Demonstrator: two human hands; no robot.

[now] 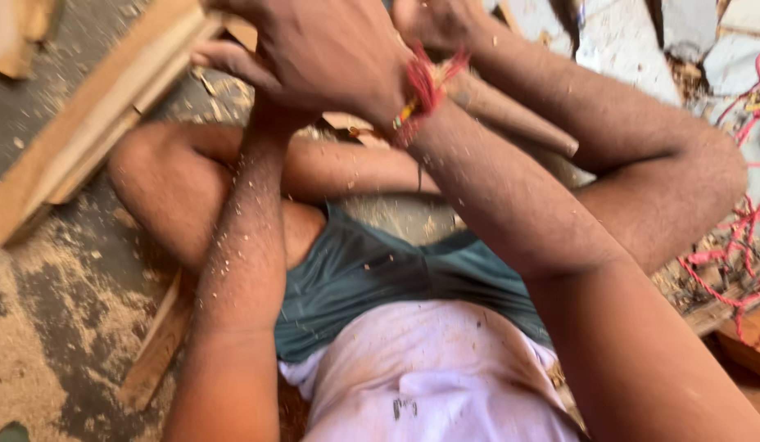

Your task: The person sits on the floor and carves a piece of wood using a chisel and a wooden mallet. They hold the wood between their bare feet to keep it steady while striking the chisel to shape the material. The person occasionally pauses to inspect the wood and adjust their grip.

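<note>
My right hand [318, 49] is at the top centre, its back towards me, with a red thread band [425, 82] on the wrist. Its fingertips run off the top edge. My left forearm rises under it, and my left hand [220, 57] is almost fully covered, with only a finger or two showing at the left. What either hand holds is hidden. A rounded brown wooden piece [511, 115] lies just right of the wrists, against my raised right leg. I sit on the floor with my left leg folded.
Light wooden planks [93, 115] lie slanted at the upper left. Sawdust [44, 327] covers the dark floor, and a thin wooden strip [159, 344] lies by my left thigh. Tangled red cords [748, 221] and wood scraps are at the right edge.
</note>
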